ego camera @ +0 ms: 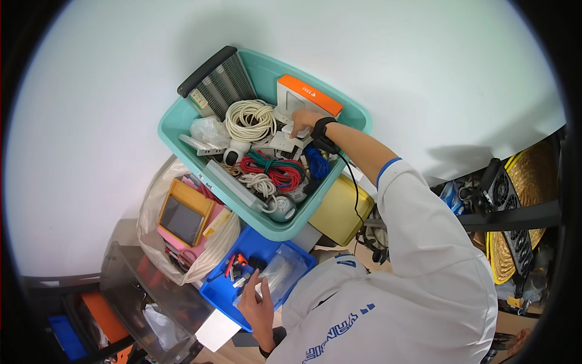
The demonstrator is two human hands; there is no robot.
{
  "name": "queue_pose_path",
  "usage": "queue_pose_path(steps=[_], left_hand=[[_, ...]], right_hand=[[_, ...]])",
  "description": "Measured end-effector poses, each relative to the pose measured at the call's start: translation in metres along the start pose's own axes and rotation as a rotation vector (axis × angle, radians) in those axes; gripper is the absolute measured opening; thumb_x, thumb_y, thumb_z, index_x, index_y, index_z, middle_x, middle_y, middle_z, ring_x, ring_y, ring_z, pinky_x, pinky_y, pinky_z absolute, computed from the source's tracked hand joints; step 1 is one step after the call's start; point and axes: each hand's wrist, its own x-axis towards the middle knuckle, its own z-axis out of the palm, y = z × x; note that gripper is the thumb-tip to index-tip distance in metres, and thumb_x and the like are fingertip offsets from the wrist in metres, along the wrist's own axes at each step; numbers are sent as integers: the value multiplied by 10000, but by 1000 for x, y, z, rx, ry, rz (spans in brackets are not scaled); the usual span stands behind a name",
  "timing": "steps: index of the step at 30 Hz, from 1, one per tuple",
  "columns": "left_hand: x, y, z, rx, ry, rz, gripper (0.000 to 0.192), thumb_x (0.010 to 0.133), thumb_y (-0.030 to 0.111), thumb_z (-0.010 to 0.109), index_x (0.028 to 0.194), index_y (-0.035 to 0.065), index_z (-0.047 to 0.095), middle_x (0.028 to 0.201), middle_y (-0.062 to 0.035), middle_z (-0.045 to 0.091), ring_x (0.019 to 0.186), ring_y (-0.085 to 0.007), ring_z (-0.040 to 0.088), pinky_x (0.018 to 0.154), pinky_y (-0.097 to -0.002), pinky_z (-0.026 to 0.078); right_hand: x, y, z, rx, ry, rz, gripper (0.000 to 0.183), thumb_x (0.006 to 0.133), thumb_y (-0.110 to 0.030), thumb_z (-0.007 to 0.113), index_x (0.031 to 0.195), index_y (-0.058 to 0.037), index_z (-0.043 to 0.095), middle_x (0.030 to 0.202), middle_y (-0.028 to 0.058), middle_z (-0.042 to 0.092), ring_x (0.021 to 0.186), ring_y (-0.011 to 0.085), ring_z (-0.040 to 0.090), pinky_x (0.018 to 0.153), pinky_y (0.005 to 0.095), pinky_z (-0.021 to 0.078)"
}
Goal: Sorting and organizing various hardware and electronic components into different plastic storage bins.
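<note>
My right hand (303, 123) reaches into a teal plastic bin (273, 233). Its fingers touch small white plastic plates (283, 142), beside an orange-and-white box (313, 94); whether they grip one is hidden. Around it lie a coil of cream cable (234, 125), bundled red and green cables (291, 173), a blue cable coil (318, 164) and a white dome-headed camera (235, 152). Over a blue tray (213, 295), my left hand (257, 302) has thumb and forefinger apart, with nothing visible held. Beneath it are a clear plastic bag (284, 268) and several small parts.
A grilled heater-like appliance (223, 86) leans in the bin's far left corner. To the left stands a bag (150, 218) holding a wooden-framed panel (182, 218). A translucent grey box (132, 268) sits lower left; a yellow lid (334, 209) lies right of the bin.
</note>
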Motion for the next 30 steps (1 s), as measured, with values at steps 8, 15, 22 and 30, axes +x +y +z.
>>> queue_pose_path(steps=[8, 15, 22, 30], left_hand=[[1, 3, 3, -36, -88, -3, 273, 931, 98, 764, 1198, 46, 741, 873, -72, 754, 466, -90, 398, 455, -278, 310], [-1, 1, 4, -13, -93, -4, 254, 939, 109, 760, 1186, 53, 746, 861, -77, 751, 473, -95, 413, 457, -282, 318], [-3, 1, 4, 0, -85, 6, 221, 946, 114, 755, 1158, 51, 749, 860, -86, 754, 468, -103, 420, 453, -288, 318], [-6, 1, 3, 4, -95, 14, 216, 951, 120, 750, 1155, 51, 749, 865, -88, 754, 465, -105, 419, 452, -292, 319]], right_hand=[[18, 8, 22, -94, 113, 44, 594, 729, -487, 885, 1056, -2, 782, 1099, 188, 763, 1035, 362, 722, 839, 482, 582], [32, 15, 35, -223, 143, -51, 499, 739, -439, 890, 1000, -23, 801, 1012, 183, 773, 971, 374, 735, 817, 480, 594], [44, 25, 35, -280, 48, -142, 514, 726, -395, 913, 1038, -8, 786, 1052, 179, 768, 1018, 392, 719, 868, 473, 580], [32, 17, 25, -152, -87, -147, 885, 682, -330, 951, 1442, -104, 556, 1347, 159, 668, 1185, 356, 664, 916, 478, 568]])
